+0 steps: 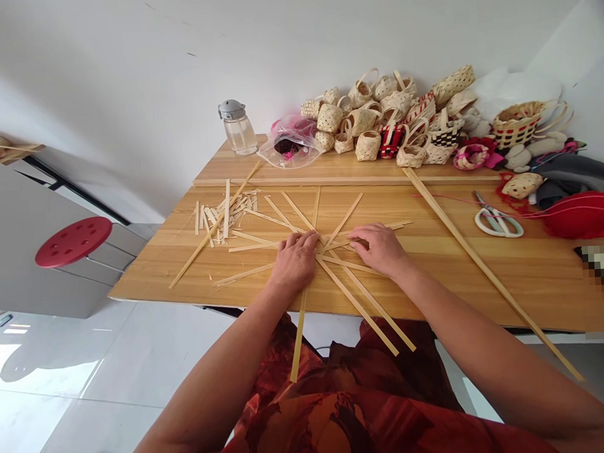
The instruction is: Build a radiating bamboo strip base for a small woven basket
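Note:
Several pale flat strips (357, 292) cross one another in a star shape on the wooden table, some ends hanging past its front edge. My left hand (296, 257) lies over the left side of the crossing, fingers together and pressing on the strips, covering part of the centre. To the right of the crossing, my right hand (378, 248) has its thumb and fingertips closed on a strip that points right. A yellower strip (299, 333) runs from under my left hand down over the front edge.
Cut scraps (231, 213) and a long strip (216, 223) lie left. Small woven baskets (368, 145), a plastic bag (291, 143) and a bottle (238, 130) line the back. Scissors (499, 222), red yarn (589, 215) and long strips (476, 255) are at right. A red stool (74, 241) stands left.

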The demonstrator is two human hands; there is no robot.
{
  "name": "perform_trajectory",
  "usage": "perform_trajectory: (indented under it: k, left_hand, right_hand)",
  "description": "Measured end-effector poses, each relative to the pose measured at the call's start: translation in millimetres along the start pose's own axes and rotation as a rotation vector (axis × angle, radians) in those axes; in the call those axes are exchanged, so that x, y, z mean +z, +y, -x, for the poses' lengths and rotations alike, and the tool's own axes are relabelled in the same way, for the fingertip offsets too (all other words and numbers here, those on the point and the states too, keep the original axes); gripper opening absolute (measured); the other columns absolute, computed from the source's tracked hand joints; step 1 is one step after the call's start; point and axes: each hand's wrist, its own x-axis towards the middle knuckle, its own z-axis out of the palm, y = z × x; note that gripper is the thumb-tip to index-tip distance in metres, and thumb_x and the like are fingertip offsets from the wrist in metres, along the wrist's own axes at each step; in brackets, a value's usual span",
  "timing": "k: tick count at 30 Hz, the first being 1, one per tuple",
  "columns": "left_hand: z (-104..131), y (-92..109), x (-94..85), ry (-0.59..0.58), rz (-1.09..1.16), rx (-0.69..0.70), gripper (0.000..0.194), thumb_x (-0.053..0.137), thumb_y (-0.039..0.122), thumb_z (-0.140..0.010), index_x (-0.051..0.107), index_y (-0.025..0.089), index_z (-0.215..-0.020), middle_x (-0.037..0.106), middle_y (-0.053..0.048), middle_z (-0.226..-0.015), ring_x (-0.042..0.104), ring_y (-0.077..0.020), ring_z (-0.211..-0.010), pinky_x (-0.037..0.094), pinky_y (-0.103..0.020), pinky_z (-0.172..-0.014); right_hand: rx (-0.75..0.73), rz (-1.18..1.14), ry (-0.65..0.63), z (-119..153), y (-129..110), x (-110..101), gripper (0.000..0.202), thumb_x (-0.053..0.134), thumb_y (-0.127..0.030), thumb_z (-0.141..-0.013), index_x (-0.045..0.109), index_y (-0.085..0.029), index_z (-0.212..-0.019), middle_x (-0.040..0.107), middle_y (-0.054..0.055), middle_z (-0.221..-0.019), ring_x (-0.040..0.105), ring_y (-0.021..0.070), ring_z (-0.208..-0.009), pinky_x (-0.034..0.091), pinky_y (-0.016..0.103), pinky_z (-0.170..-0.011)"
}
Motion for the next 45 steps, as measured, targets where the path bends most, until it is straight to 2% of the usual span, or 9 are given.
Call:
perform_trajectory:
  k: [9, 22, 29, 33, 36, 42, 45]
  left_hand:
    - [0, 1, -1.8, -0.003, 0.002, -0.002, 0.042, 0.038, 0.025, -0.101, 0.052, 0.027, -0.141, 0.055, -0.001, -0.15, 0.047, -0.0242, -0.13, 0.041, -0.044, -0.103]
    - [0, -1, 0.0, 0.01, 0.008, 0.005, 0.044, 0.039, 0.024, -0.1, 0.05, 0.027, -0.143, 0.055, -0.001, -0.15, 0.047, -0.0247, -0.131, 0.04, -0.043, -0.104]
    - [1, -1, 0.1, 0.014, 0.005, 0.009, 0.044, 0.036, 0.024, -0.101, 0.05, 0.026, -0.143, 0.055, 0.0, -0.15, 0.047, -0.0246, -0.13, 0.04, -0.044, -0.104]
    - [1, -1, 0.1, 0.027, 0.006, 0.022, 0.043, 0.038, 0.025, -0.101, 0.051, 0.025, -0.142, 0.056, -0.001, -0.149, 0.048, -0.025, -0.129, 0.041, -0.043, -0.102]
    - [1, -2, 0.7, 0.029, 0.004, 0.018, 0.042, 0.038, 0.025, -0.102, 0.051, 0.026, -0.142, 0.056, -0.001, -0.149, 0.049, -0.0252, -0.128, 0.041, -0.044, -0.102]
    - [0, -3, 2.8, 0.018, 0.007, 0.008, 0.041, 0.037, 0.027, -0.103, 0.051, 0.027, -0.142, 0.056, -0.001, -0.149, 0.048, -0.0258, -0.131, 0.042, -0.046, -0.102]
    - [-1, -3, 1.8, 0.016, 0.027, 0.01, 0.04, 0.038, 0.028, -0.103, 0.051, 0.027, -0.141, 0.057, -0.002, -0.149, 0.049, -0.0263, -0.13, 0.043, -0.046, -0.101]
  right_hand:
    - [0.011, 0.029, -0.027, -1, 1, -1, 0.017, 0.065, -0.021, -0.088, 0.077, -0.023, -0.1, 0.077, 0.007, -0.105, 0.066, 0.0282, -0.1, 0.049, 0.046, -0.093]
    - [0.039, 0.027, -0.041, -4, 3, -2, 0.014, 0.068, -0.022, -0.086, 0.077, -0.025, -0.096, 0.077, 0.005, -0.102, 0.064, 0.0281, -0.099, 0.046, 0.045, -0.092]
    - [0.028, 0.022, -0.014, -2, -2, -1, 0.017, 0.068, -0.02, -0.085, 0.077, -0.024, -0.1, 0.077, 0.006, -0.105, 0.064, 0.0298, -0.101, 0.046, 0.047, -0.092]
    - [-0.038, -0.07, -0.017, -8, -15, -4, 0.017, 0.066, -0.017, -0.087, 0.077, -0.024, -0.099, 0.077, 0.005, -0.102, 0.065, 0.0257, -0.097, 0.047, 0.042, -0.092]
    - [-0.04, -0.157, -0.059, -18, -27, -2, 0.014, 0.065, -0.017, -0.089, 0.077, -0.024, -0.093, 0.078, 0.003, -0.094, 0.066, 0.0221, -0.09, 0.049, 0.036, -0.086]
    - [-0.011, -0.21, -0.135, -32, -37, 16, 0.007, 0.07, -0.019, -0.084, 0.073, -0.023, -0.078, 0.073, 0.001, -0.078, 0.063, 0.0181, -0.075, 0.044, 0.03, -0.071]
    - [0.02, -0.242, -0.123, -32, -36, 25, 0.008, 0.074, -0.017, -0.079, 0.07, -0.022, -0.076, 0.07, 0.0, -0.077, 0.06, 0.0167, -0.072, 0.042, 0.029, -0.069]
